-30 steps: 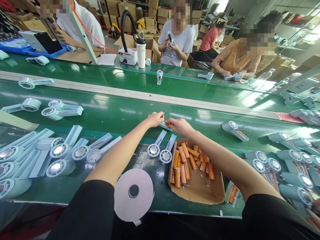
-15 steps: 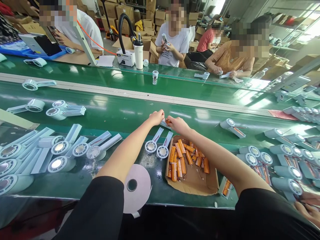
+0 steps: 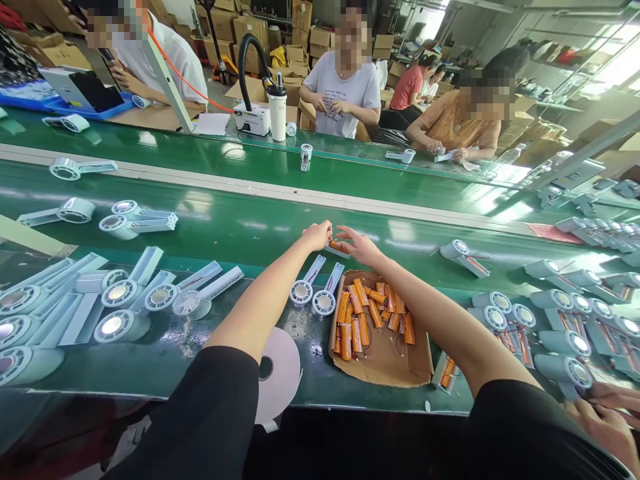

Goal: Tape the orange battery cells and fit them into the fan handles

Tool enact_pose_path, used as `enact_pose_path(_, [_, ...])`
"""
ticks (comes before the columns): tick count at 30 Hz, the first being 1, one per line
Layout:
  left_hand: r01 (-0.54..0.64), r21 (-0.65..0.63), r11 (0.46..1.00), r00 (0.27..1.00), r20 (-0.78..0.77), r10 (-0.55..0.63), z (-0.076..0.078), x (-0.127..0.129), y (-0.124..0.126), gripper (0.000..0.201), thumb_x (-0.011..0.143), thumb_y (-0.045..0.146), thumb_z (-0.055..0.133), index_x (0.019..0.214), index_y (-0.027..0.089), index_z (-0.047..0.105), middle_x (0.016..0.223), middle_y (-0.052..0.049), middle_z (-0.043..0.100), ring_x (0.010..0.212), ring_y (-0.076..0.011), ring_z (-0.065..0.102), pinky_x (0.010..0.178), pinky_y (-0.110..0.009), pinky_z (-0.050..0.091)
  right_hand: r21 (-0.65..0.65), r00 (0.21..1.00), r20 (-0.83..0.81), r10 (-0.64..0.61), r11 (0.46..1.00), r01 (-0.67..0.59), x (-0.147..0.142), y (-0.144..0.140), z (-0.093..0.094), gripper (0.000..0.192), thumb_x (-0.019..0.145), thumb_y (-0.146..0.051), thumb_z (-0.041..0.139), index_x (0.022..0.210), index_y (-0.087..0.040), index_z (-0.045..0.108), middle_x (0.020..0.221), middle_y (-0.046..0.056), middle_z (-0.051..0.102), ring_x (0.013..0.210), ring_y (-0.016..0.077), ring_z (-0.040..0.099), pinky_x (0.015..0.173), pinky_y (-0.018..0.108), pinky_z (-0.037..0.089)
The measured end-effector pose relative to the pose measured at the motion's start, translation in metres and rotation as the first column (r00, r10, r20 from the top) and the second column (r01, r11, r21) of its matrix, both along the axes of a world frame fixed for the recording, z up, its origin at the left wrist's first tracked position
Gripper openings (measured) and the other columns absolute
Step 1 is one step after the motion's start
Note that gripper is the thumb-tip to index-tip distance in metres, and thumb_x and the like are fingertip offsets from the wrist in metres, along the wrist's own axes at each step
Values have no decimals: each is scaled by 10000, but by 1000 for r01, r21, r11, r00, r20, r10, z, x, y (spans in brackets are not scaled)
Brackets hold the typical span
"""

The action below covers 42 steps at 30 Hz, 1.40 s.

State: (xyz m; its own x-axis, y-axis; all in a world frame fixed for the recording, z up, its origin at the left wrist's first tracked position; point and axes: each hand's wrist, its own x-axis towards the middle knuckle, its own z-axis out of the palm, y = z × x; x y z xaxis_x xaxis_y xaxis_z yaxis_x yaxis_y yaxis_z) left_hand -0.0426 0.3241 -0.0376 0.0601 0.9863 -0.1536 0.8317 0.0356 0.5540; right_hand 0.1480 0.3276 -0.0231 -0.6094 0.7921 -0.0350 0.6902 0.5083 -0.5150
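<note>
Both my arms reach out over the green belt (image 3: pixel 240 227). My left hand (image 3: pixel 318 235) and my right hand (image 3: pixel 359 245) meet over a pale blue fan housing (image 3: pixel 336 251) lying on the belt. Between the fingers sits a small orange battery (image 3: pixel 334 245) with thin wires; the left hand pinches it, and the right hand's fingers are spread beside it. Just nearer to me lie two more half housings (image 3: pixel 313 289) with round grilles. Right of them, a shallow cardboard tray (image 3: pixel 395 363) holds several orange batteries (image 3: pixel 370 317).
Many pale blue fan housings lie at the left (image 3: pixel 115 300) and right (image 3: pixel 560 327) of the near belt. A white tape roll (image 3: pixel 277 380) lies at the near edge. Another person's hand (image 3: pixel 607 427) is at the lower right. Several people work across the far belt, beside a white tumbler (image 3: pixel 278 113).
My head has tipped up slightly, so everything sits lower and nearer. My right hand's fingers have spread apart at the housing. The standing person across lowered both hands.
</note>
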Motion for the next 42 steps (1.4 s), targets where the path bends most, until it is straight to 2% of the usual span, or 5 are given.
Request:
enact_pose_path(5, [11, -5, 1000, 1000, 12, -11, -1, 6, 2, 368, 1032, 447, 643, 1296, 192, 665, 1335, -108, 673, 1185, -252, 663, 1046, -506, 560, -149, 980, -186, -72, 988, 44, 8, 3, -7, 281, 975, -331, 558, 1019, -178, 790, 1051, 101, 804, 1023, 248, 699, 953, 383, 537])
enact_pose_path(11, [8, 1, 1000, 1000, -2, -8, 1, 14, 1, 380, 1023, 432, 661, 1313, 187, 660, 1361, -113, 664, 1222, -267, 654, 1058, -525, 560, -390, 894, -401, -201, 920, 32, 7, 9, -10, 299, 774, -451, 776, 882, -172, 774, 674, 2, 694, 656, 166, 613, 679, 311, 515])
enact_pose_path(19, [-13, 5, 1000, 1000, -15, 14, -3, 23, 2, 405, 1019, 441, 662, 1334, 186, 647, 1369, -114, 654, 1234, -276, 644, 1067, -536, 546, -481, 565, -673, -477, 863, 155, 7, 13, -14, 522, 765, -717, 774, 735, -241, 563, 459, -109, 309, 498, 130, 415, 534, 279, 426])
enact_pose_path(33, [-55, 39, 998, 998, 31, 53, -2, 35, 5, 410, 1018, 477, 642, 1312, 192, 644, 1337, -106, 653, 1224, -276, 623, 1077, -531, 508, -431, 130, -860, -493, 839, 332, -4, 4, 0, 482, 944, -650, 666, 799, -267, 412, 498, -157, 242, 422, 73, 224, 444, 210, 283])
enact_pose_path(42, [-22, 53, 998, 988, 156, 14, -2, 67, -7, 366, 995, 464, 642, 1249, 203, 676, 1339, -122, 680, 1392, -330, 509, 1212, -590, 303, -177, 49, -978, -201, 937, 302, 3, 1, 83, 437, 922, -633, 710, 848, -283, 459, 563, -123, 269, 425, 80, 231, 413, 231, 201])
